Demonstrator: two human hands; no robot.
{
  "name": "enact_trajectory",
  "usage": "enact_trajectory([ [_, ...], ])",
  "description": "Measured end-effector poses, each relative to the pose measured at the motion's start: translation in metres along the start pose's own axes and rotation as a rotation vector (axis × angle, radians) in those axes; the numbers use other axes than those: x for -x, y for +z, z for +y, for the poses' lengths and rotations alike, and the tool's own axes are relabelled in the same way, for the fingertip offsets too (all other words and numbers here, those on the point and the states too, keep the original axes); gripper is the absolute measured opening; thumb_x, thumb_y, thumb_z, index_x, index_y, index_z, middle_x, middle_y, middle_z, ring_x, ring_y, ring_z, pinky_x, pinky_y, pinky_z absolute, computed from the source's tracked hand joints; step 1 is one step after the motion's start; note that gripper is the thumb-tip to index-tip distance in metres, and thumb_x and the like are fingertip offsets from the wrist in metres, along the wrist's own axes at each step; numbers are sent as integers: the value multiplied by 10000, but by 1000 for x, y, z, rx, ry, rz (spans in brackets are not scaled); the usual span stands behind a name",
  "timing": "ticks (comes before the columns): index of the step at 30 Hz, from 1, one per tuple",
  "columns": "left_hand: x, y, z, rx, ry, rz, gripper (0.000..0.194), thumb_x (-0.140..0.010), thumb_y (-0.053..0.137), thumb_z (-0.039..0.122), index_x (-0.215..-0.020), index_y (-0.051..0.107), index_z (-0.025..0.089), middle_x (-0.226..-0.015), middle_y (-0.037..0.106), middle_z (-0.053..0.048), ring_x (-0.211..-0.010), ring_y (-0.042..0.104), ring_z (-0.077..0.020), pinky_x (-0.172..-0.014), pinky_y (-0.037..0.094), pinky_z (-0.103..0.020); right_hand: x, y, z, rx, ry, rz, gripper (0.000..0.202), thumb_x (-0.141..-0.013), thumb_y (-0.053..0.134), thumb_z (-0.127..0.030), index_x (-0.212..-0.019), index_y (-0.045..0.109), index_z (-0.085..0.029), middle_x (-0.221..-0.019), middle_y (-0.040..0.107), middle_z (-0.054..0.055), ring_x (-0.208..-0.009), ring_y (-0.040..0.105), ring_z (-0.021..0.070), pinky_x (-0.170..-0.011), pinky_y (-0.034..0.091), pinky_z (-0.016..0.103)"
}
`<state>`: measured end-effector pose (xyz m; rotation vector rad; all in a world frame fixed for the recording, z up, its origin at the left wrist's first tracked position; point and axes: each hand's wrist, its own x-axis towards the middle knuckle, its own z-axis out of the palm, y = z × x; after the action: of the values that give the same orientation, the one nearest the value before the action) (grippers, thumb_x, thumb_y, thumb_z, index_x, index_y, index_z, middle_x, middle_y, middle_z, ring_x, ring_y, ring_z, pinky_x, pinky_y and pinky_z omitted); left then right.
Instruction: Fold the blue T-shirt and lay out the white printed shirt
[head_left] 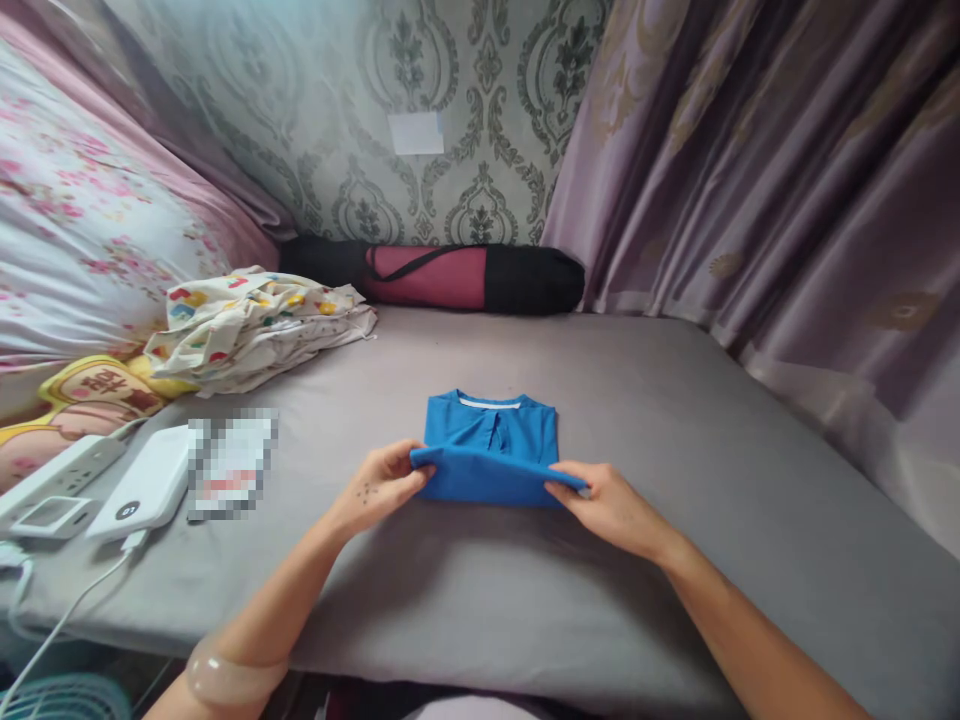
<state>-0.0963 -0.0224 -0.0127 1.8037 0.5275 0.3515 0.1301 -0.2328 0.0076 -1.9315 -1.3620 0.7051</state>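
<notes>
A blue shirt (491,480) lies partly folded on the grey bed sheet in front of me, its neckline with a white inner band facing away. My left hand (386,485) pinches the left corner of the folded-up lower edge between thumb and fingers. At the right corner of that same edge, my right hand (604,500) grips the cloth likewise. Between both hands the edge is raised a little and stretched across the shirt's front, below the neck slit. The fingertips beneath the fabric are partly hidden.
Left of the shirt lie a white power bank (150,485) with a cable, a power strip (64,480) and a blurred-out item (234,465). Crumpled patterned cloth (255,325) is farther back. A black and pink long bag (431,277) rests against the wall; curtains (750,180) hang at right.
</notes>
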Motion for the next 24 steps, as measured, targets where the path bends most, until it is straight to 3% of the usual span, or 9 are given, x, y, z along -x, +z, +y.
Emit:
enact_trajectory([
  [4,-32,10,-13,44,5,251,274,-813,526,434,-806,569,163,-645,538,18,-604,493,-116,-535,369,-209,-32,14,15,-215,92,314,373,-857,495,-483,-899,663,-152,-798,683,24,-730,607,175,-642,461,252],
  [9,-70,21,-24,-308,8,482,258,-889,417,340,-719,527,180,-598,487,28,-589,485,-119,-544,348,-218,-68,24,21,151,246,548,355,-911,397,-415,-714,572,-177,-634,604,17,-618,535,149,-578,374,233],
  [13,-94,25,-35,-521,-27,551,239,-928,407,321,-807,563,187,-640,556,5,-640,550,-142,-607,378,-234,-88,28,20,392,404,529,339,-954,341,-379,-876,606,-182,-813,669,88,-781,610,199,-664,386,254],
  [18,-108,26,-40,-715,-104,509,275,-965,353,360,-961,569,190,-761,650,-58,-729,627,-189,-638,398,-254,-99,30,23,533,496,453,428,-983,257,-413,-1060,603,-174,-910,681,132,-896,647,247,-754,424,307],
  [24,-111,28,-34,-928,-178,438,348,-983,271,391,-1056,530,170,-892,685,-125,-840,664,-230,-710,436,-294,-104,29,25,579,545,427,461,-986,234,-407,-1077,602,-146,-940,686,167,-921,657,270,-794,452,363],
])
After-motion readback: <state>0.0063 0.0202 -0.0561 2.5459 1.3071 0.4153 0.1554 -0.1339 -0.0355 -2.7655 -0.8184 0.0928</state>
